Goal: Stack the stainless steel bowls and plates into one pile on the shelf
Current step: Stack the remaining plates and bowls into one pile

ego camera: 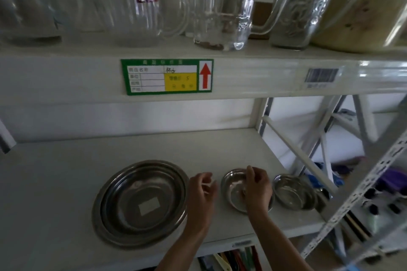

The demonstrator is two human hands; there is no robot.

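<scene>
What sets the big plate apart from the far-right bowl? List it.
The plate is wider and shallower; the right bowl is small and deep. The plate carries a white label at its centre; the bowl shows none. The plate sits left of both hands, the bowl right. Both are steel, upright, untouched.

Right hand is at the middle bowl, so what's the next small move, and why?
Probably close the right hand on the middle bowl and lift it. Its fingers sit over the rim, the grip looks unfinished, and the large plates wait to the left as the pile's base.
</scene>
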